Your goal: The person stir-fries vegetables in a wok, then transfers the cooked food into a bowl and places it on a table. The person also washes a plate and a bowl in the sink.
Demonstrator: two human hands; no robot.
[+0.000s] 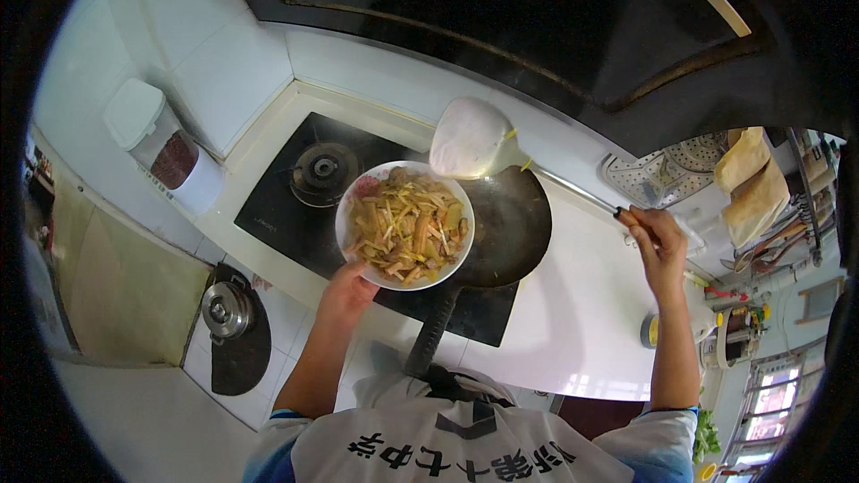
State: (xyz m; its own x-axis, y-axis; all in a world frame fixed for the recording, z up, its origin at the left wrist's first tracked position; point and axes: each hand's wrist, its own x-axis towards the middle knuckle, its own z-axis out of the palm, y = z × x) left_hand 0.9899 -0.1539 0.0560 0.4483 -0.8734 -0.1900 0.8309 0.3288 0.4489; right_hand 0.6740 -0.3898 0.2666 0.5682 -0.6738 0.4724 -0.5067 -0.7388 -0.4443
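My left hand [347, 295] grips the near-left rim of a white bowl [345, 241] with a pink floral patch. The bowl is filled with stir-fried food [409, 225] in strips and pieces, and is held over the gas cooktop [275, 208]. My right hand [661, 241] grips the wooden handle end of a metal wok spatula [473, 141], whose broad blade is raised just beyond the bowl's far-right rim. Beneath and to the right of the bowl, a dark wok [517, 235] sits on the cooktop, its black handle [435, 332] towards me. The bowl hides part of the wok.
A burner [325, 171] shows at left, with a lidded clear container [176, 157] beyond it. The dark range hood [470, 0] hangs overhead. A steel pot [227, 310] stands low at left. Utensils [772, 248] hang at right, and bottles [694, 322] stand near my right forearm.
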